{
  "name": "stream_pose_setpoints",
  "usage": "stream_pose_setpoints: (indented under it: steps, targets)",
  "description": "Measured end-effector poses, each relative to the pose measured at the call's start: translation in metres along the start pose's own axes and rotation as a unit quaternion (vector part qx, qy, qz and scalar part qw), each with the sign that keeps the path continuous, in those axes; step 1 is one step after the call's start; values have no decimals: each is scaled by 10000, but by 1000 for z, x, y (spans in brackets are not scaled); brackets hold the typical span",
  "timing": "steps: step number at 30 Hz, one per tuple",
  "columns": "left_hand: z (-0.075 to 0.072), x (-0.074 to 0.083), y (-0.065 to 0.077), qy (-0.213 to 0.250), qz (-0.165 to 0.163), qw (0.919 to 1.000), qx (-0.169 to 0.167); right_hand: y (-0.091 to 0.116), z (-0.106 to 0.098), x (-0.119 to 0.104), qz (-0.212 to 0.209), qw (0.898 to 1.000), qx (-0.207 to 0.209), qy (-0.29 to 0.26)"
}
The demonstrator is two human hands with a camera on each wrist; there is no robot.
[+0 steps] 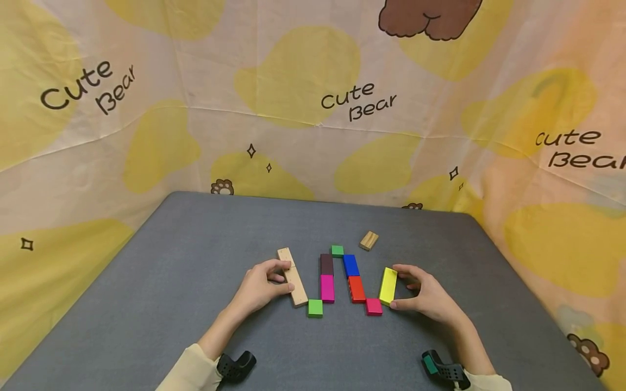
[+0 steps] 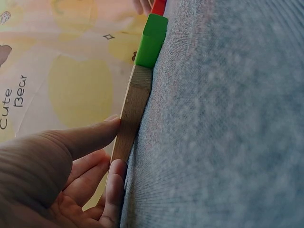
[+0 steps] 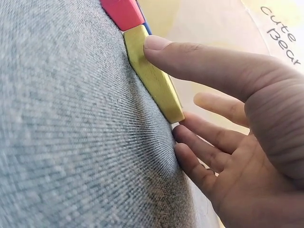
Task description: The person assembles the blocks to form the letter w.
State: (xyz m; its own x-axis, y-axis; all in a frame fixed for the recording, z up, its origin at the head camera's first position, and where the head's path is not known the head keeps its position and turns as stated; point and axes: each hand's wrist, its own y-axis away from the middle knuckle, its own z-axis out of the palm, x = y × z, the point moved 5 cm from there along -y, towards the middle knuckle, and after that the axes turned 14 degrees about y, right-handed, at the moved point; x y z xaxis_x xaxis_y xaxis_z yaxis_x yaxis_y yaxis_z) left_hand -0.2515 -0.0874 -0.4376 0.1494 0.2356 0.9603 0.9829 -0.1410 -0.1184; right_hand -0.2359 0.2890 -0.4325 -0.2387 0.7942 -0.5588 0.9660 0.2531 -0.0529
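My left hand [image 1: 259,287] holds two plain wooden blocks [image 1: 298,293] lying end to end in a slanted line, thumb on the lower one and index finger at the upper one. Off their lower end sits a light green block [image 1: 315,308]. On the other side, my right hand [image 1: 430,296] pinches a yellow block [image 1: 388,286] lengthwise, with the thumb at its near end and the index finger at its far end. A pink block [image 1: 374,307] sits against the yellow block's near end. In the right wrist view, the yellow block [image 3: 154,78] lies on the cloth.
Between my hands, a zigzag continues through magenta [image 1: 327,289], dark brown [image 1: 326,264], green [image 1: 337,251], blue [image 1: 351,265] and red [image 1: 357,289] blocks. Farther back lies a loose wooden piece [image 1: 369,240]. A printed cloth [image 1: 293,152] hangs behind the grey table [image 1: 220,228].
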Motion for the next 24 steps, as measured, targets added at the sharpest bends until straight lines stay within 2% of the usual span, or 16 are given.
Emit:
stream_pose_setpoints:
  steps: [12,17,20,24]
  targets:
    - [1,-2,3,16,-50,10000,-7,2,1,1,77,9999,-39,-66]
    - [0,-1,2,45,-21,10000,-8,2,-11,-4,422,9974,346,-479]
    - [0,0,2,80,2,10000,-25,-5,-21,-8,588,9932,654,-768]
    - [1,0,1,126,-22,9999,-36,-28,-32,-14,547,9923,740,-826]
